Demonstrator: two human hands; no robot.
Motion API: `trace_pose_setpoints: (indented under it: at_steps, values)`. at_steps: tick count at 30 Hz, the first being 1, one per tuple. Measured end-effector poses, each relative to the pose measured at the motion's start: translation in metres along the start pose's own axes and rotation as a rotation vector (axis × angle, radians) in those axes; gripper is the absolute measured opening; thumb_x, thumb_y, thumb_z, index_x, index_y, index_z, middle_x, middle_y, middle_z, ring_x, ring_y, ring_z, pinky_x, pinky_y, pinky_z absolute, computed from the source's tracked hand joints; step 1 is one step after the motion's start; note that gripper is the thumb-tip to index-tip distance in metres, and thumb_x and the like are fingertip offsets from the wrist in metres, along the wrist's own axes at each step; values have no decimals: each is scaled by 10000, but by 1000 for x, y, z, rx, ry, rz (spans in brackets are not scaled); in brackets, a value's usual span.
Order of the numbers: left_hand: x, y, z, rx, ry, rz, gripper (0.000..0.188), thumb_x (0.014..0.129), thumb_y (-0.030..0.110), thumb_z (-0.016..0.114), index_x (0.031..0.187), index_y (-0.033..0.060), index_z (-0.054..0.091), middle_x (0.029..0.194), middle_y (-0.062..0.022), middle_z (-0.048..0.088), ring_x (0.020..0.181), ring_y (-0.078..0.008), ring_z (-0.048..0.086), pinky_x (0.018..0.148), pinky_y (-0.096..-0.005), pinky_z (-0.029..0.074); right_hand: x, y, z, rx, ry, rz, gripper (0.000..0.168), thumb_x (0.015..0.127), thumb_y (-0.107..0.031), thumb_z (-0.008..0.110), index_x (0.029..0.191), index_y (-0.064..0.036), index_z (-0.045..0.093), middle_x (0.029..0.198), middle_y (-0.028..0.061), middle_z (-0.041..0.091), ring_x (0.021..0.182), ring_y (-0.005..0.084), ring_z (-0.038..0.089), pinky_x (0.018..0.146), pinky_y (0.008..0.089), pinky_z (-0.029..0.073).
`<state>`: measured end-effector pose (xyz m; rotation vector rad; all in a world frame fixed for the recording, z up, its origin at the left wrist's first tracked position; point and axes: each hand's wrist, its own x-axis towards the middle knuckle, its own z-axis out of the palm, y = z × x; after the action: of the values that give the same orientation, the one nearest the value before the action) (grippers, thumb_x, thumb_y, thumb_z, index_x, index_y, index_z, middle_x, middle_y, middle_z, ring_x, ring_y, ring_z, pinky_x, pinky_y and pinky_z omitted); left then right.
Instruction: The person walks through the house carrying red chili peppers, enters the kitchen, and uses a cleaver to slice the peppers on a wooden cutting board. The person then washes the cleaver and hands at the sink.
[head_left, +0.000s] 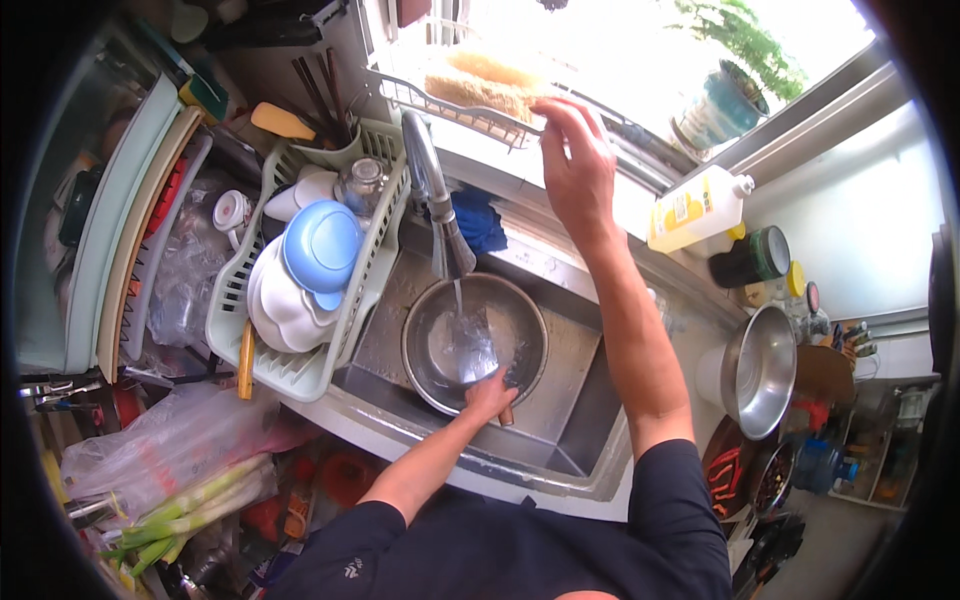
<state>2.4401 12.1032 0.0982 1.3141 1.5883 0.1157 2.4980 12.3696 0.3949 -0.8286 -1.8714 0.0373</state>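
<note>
Inside the sink, a round metal basin sits under the faucet, and water runs from the spout. My left hand is closed on the handle of a cleaver, whose broad blade lies in the stream over the basin. My right hand is raised at the window sill, its fingertips at the edge of a wire rack. A tan, fibrous scrubbing pad rests on that rack beside the fingertips. Whether the right fingers touch the pad or the rack is not clear.
Left of the sink stands a green dish rack with white dishes and a blue bowl. A dark blue cloth lies behind the faucet. To the right are a yellow-labelled bottle and a steel bowl. Green onions lie lower left.
</note>
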Motion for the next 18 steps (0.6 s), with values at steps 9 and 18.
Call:
trace_pose_setpoints:
  at_steps: [9,18]
  values:
    - [-13,-27,-13,-216,28,9,703,723,12,518,1416,108,441,996,-239,671,955,-413,645,837,-498,490,63,75,84,-111,-755,326,250,877,-208,630,982,0,721,842,175,697,765,277,664,681,399,505]
    - [-98,-23,-121,275,207,252,597,817,65,549,1393,68,395,970,-261,631,845,-456,631,744,-528,519,68,-33,-21,36,-240,316,594,886,-344,691,1384,-102,476,1117,242,669,1015,327,665,903,408,516]
